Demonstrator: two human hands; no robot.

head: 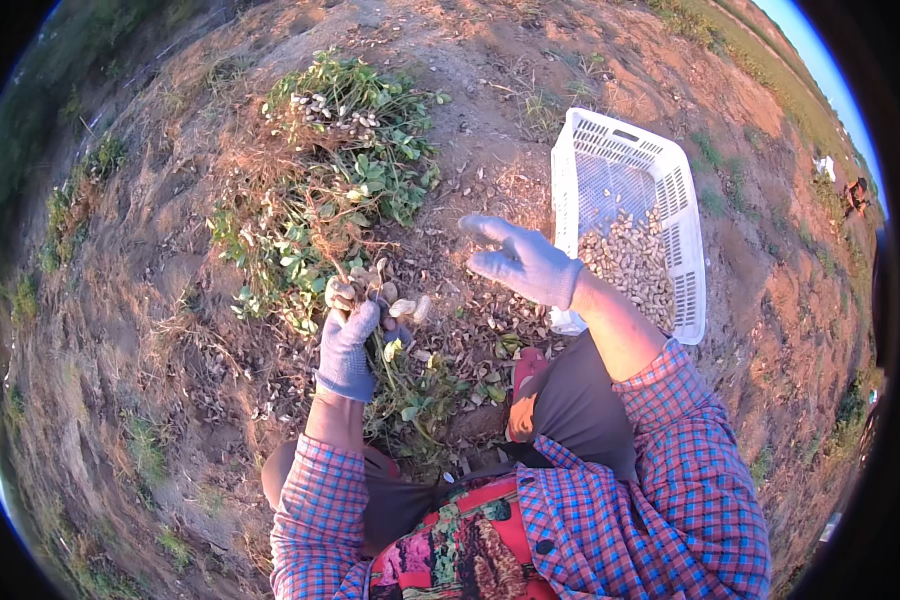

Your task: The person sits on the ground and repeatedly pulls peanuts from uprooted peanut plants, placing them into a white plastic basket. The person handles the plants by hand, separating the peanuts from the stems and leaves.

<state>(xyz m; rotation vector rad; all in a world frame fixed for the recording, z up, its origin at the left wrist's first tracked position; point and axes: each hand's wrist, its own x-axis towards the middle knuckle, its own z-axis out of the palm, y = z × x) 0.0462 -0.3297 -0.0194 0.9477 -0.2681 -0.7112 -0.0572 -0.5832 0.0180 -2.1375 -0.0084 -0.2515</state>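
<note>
My left hand (354, 345), in a pale knit glove, is closed around a peanut plant; a cluster of peanut pods (364, 291) sticks out above the fingers, and leafy stems hang below. My right hand (523, 262), gloved alike, is between the plants and the crate, fingers apart and nothing seen in them. Just beyond my right wrist stands a white plastic crate (688, 247), its near part covered with loose peanuts (630, 259). A pile of uprooted peanut plants (375, 172) lies on the ground ahead of my left hand, with roots and pods showing.
Dry leaves and bits of plant (450, 277) litter the soil between the pile and the crate. More leafy stems (420, 405) lie between my legs, near my shoe (526, 367). Low weeds grow at both sides. At the far right edge is a small, unclear orange and dark shape.
</note>
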